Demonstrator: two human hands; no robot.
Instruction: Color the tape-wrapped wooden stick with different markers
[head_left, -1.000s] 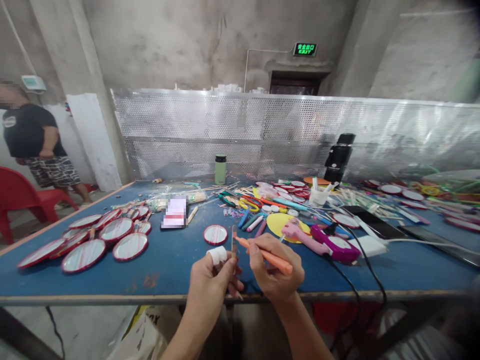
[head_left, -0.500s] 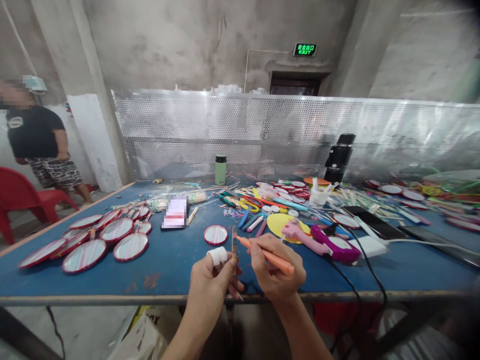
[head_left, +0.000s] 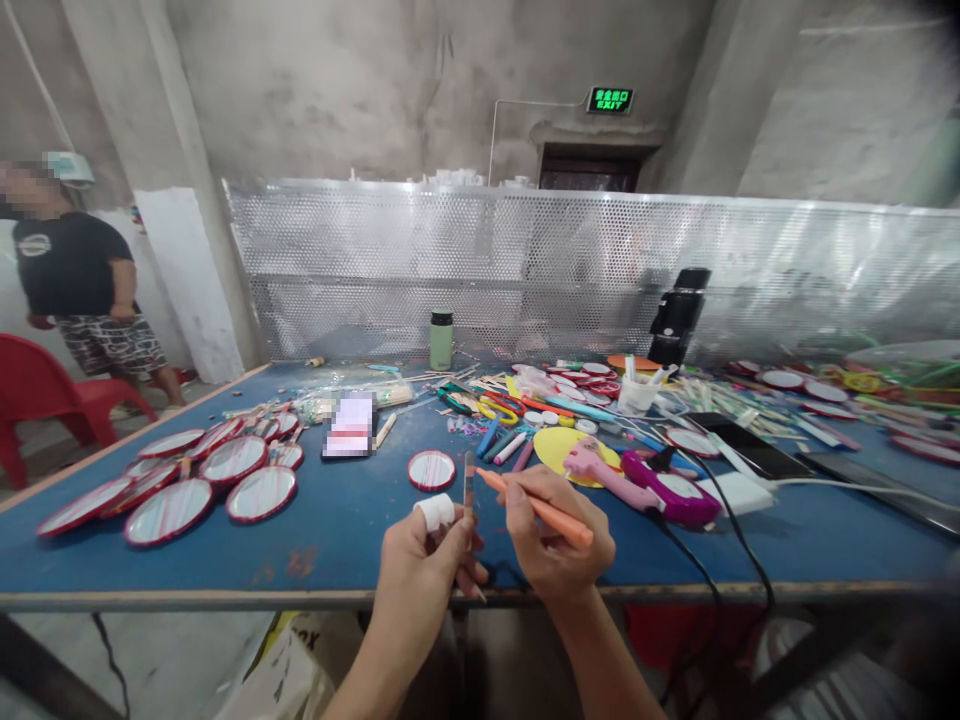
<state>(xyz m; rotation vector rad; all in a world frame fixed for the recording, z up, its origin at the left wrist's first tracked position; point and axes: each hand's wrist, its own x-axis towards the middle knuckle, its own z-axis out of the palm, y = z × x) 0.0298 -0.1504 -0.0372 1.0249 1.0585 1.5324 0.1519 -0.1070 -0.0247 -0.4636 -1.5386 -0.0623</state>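
My left hand [head_left: 431, 555], with white wrapping [head_left: 435, 512] around one finger, pinches a thin flat wooden stick [head_left: 469, 485] upright near the table's front edge. Brownish and dark bands mark the stick. In my right hand [head_left: 566, 550] is an orange marker pen [head_left: 556, 518], its tip pointing left at the stick's upper part; whether it touches cannot be made out. Just behind the stick lies a round, red-rimmed disc [head_left: 431, 470] with a pale striped face. More such discs [head_left: 234, 459] are heaped on the left.
A phone [head_left: 350, 424] lies behind the disc heap. Right of my hands are a pink and purple glue gun [head_left: 660, 487] with cables, a yellow disc [head_left: 555, 452] and scattered markers [head_left: 510, 447]. Green and black bottles stand by the perforated metal screen [head_left: 390, 250]. A person [head_left: 75, 270] stands far left.
My right hand has shifted slightly right, and the marker's tip sits a little higher beside the stick. My left hand stays put. The person at far left has moved slightly.
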